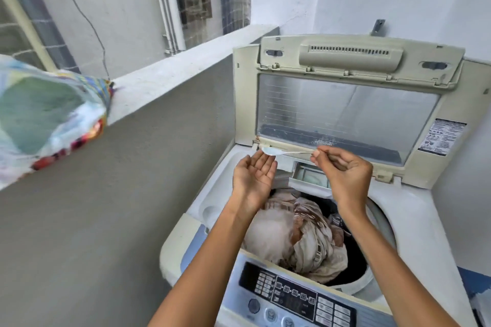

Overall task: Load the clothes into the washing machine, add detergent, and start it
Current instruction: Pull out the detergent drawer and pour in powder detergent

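Note:
A top-loading washing machine (414, 225) stands with its lid (345, 103) raised upright. Beige and brown patterned clothes (305, 233) fill the drum. A small detergent drawer (309, 176) sits pulled out at the back rim of the tub. My right hand (345, 175) pinches the handle of a white plastic spoon (276, 151), held level above the drawer with its bowl pointing left. My left hand (253, 180) is cupped palm-up, fingers apart, just beneath the spoon's bowl. The control panel (292, 297) with its buttons lies at the near edge.
A grey balcony wall (119, 194) with a pale ledge (186, 66) runs along the left. A colourful plastic bag (47, 119) rests on the ledge at the far left. A white wall stands behind and to the right of the machine.

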Demonstrator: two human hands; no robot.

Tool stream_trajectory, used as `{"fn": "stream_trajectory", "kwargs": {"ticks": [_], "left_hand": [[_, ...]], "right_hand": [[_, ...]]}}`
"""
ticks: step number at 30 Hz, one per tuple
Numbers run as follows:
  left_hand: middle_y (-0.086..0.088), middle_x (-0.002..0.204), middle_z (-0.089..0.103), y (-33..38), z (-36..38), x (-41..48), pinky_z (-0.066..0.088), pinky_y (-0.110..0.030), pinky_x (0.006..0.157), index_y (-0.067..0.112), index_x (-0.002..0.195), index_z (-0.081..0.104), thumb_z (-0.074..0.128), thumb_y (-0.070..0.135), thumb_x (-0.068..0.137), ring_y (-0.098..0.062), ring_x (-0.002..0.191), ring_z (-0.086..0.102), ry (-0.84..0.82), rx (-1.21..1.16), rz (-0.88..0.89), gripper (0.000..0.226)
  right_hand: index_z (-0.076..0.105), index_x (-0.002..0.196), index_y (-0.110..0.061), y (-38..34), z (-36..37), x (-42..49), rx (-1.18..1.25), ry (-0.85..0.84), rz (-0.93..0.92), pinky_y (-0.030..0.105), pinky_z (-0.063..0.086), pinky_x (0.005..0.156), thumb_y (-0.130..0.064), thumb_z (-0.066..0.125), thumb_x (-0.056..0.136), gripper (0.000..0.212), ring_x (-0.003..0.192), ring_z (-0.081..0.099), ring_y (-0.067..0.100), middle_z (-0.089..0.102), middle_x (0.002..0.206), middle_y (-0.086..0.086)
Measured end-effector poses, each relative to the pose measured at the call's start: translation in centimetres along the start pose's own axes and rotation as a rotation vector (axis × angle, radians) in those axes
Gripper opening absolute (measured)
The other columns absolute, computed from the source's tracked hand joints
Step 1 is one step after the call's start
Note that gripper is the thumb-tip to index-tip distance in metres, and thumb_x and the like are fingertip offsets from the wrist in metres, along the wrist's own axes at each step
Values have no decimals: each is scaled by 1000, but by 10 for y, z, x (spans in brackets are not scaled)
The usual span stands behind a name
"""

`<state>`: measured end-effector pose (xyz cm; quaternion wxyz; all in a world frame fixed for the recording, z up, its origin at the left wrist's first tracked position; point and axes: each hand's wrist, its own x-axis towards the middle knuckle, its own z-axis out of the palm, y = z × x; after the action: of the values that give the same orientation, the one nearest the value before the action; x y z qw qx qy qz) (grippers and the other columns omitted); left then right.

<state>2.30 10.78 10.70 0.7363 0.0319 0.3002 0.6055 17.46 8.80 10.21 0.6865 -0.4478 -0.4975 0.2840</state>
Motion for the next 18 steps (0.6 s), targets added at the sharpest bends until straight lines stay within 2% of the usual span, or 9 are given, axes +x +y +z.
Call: {"fn": "stream_trajectory", "kwargs": {"ticks": [2,4,7,9,11,13,14,16,18], "left_hand": [[-18,131,52,20,-4,-19,36,-38,102,-2,122,52,26,21,102,-29,127,47,-24,-34,37,40],[-16,108,61,41,-9,-39,43,-37,96,0,100,57,26,21,102,-27,105,58,-39,-51,78,37],[-13,93,63,69,-16,-69,52,-31,79,2,93,56,25,21,102,-23,86,60,-41,-56,127,38],[-15,96,61,86,-22,-90,48,-34,88,1,94,55,24,20,102,-25,90,59,-51,-79,173,38],[-16,101,60,101,-25,-111,40,-38,99,-1,97,55,24,19,102,-29,105,57,-58,-96,209,38],[-17,108,60,116,-30,-129,41,-36,100,-2,105,55,23,19,102,-30,118,53,-65,-91,246,38],[-17,105,62,123,-33,-137,46,-33,94,-3,105,55,23,19,102,-30,113,56,-71,-84,263,39],[-15,86,70,135,-38,-151,56,-30,72,-3,98,57,22,19,101,-25,90,64,-78,-57,290,41],[-13,71,72,143,-43,-163,57,-27,59,-2,92,58,23,20,101,-22,74,67,-78,-35,311,42]], "right_hand": [[70,89,-10,-16,18,-9,69,-23,-14,21,56,73,1,68,81,14,69,70,9,73,69,-11],[69,90,-7,-34,37,-18,118,-55,-21,21,56,73,0,68,81,12,68,70,10,73,68,-9],[68,87,-8,-60,64,-31,198,-114,-35,20,56,71,2,67,81,11,64,68,8,72,65,-9],[68,88,-6,-76,83,-42,242,-147,-51,20,56,70,3,66,82,11,62,67,6,71,63,-10],[67,87,-8,-92,98,-52,291,-176,-66,19,56,68,4,65,82,13,61,67,5,71,62,-11],[67,84,-10,-107,114,-62,336,-201,-72,17,55,67,3,64,83,14,61,68,5,71,63,-11],[67,84,-10,-114,121,-66,356,-206,-74,17,54,67,3,64,83,13,61,68,6,71,63,-10],[67,84,-9,-127,134,-72,403,-202,-77,17,54,66,2,64,83,12,60,67,6,71,63,-9],[67,84,-9,-137,146,-77,438,-196,-82,17,53,65,2,64,83,11,59,66,6,71,62,-9]]}}
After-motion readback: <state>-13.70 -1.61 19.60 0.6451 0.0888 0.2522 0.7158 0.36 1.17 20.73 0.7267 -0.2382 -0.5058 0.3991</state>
